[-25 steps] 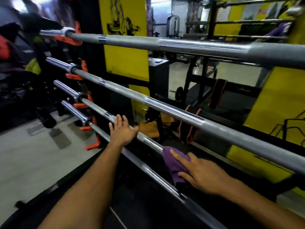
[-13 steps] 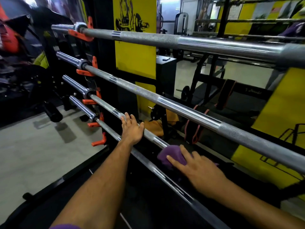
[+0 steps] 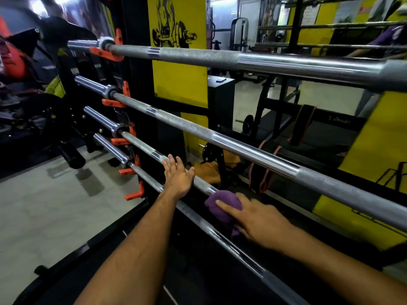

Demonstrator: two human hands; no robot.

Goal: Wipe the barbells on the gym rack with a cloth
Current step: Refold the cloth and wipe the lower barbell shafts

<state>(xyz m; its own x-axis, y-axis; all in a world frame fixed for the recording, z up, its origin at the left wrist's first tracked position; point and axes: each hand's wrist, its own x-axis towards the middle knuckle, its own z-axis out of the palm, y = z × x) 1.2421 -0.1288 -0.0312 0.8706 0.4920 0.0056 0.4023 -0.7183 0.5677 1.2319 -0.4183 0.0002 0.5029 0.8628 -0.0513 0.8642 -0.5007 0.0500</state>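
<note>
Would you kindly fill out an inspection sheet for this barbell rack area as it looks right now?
Surface: grey gym floor, bare where visible.
Job's things: four barbells lie level on orange rack hooks; a purple cloth is pressed on the third barbell from the top. The top barbell, second barbell and lowest barbell are untouched.
Clutter: an orange cloth and red bands behind the rack.
Grippers: the left hand rests flat on the third barbell; the right hand holds the cloth against it.
Cables: nothing seen.
Surroundings: yellow wall panels, a black box, other gym machines beyond.
</note>
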